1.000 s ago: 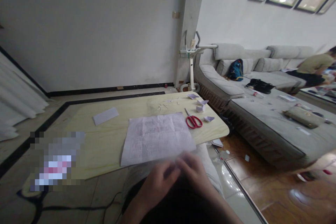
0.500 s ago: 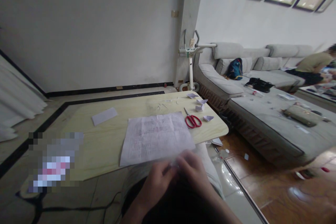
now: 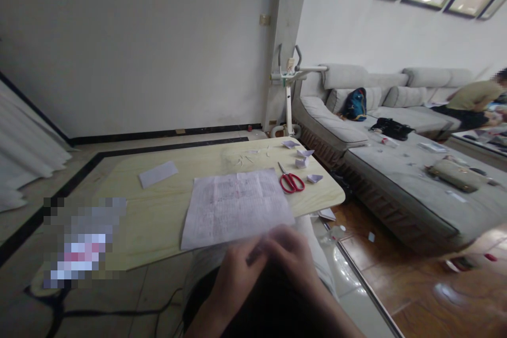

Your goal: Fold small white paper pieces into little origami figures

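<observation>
L hand (image 3: 241, 264) and R hand (image 3: 290, 249) are held together over the lap, fingertips meeting at the near edge of the tabletop (image 3: 146, 227). Fingers are curled; whether anything small is gripped btwn them can't be told, w/ R hand blurred. Just beyond, a creased printed paper sheet (image 3: 237, 211) is laid flat, its near R corner partly covered in view by R hand; contact can't be told. Red-handled scissors (image 3: 292, 182) are placed just R of the sheet, blades pointed away. Approx. four folded paper pieces (image 3: 315, 178) are set along the R end, thin paper scraps (image 3: 248, 159) scattered behind the sheet, & a white paper rectangle (image 3: 158, 174) is set far L.
</observation>
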`<state>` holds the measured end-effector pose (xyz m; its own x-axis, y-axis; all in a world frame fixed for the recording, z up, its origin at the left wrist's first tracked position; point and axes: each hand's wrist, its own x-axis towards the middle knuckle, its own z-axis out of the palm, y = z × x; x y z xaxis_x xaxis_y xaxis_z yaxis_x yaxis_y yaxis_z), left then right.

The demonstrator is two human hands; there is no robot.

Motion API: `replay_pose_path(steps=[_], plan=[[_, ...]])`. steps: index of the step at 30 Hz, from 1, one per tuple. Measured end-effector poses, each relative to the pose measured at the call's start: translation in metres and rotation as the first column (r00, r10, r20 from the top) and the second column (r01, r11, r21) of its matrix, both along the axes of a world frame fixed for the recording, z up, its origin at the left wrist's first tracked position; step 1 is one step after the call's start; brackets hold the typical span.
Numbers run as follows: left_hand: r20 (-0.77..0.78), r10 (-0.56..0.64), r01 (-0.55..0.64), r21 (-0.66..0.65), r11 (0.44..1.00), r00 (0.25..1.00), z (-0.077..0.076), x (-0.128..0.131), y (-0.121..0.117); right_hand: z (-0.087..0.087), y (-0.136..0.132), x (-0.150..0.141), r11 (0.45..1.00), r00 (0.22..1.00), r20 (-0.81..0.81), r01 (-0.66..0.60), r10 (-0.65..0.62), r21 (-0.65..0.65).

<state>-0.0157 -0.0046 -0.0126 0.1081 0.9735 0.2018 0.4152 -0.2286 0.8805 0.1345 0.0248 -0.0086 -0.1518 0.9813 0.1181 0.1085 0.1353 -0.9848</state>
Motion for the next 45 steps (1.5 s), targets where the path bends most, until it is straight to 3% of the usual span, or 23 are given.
replay_pose_path(steps=[5,8,15,20,26,34,39,45], plan=[[-0.144,0.178,-0.145,0.214,0.966,0.974,-0.015,-0.001,0.001,-0.003,0.002,0.0,0.996,0.996,0.042,0.074,-0.076,0.051],[-0.224,0.182,-0.113,0.289,0.951,0.958,-0.018,0.0,-0.001,0.002,0.001,-0.002,0.994,0.994,0.008,0.106,-0.106,0.038],[-0.229,0.081,-0.029,0.223,0.974,0.97,-0.017,-0.001,-0.003,0.008,-0.002,-0.004,0.999,0.999,-0.02,0.028,-0.028,-0.016],[0.007,-0.05,0.05,0.007,0.999,0.999,-0.002,-0.002,-0.003,0.003,0.002,0.001,0.996,0.997,-0.051,-0.059,0.056,-0.066],[0.196,-0.027,0.054,-0.132,0.99,0.98,0.007,-0.001,-0.003,-0.003,0.007,0.007,0.989,0.987,-0.097,-0.135,0.129,-0.063],[0.279,-0.004,0.066,-0.213,0.975,0.96,0.006,0.0,-0.005,-0.003,0.009,0.007,0.991,0.988,-0.099,-0.123,0.117,-0.058],[0.317,0.017,0.047,-0.195,0.98,0.948,-0.001,-0.002,-0.004,-0.004,0.006,0.008,0.992,0.995,0.063,-0.084,0.078,0.09],[0.285,0.065,-0.034,-0.114,0.993,0.956,-0.003,-0.001,-0.003,-0.004,0.001,0.006,0.936,0.964,0.259,-0.14,0.055,0.322]])
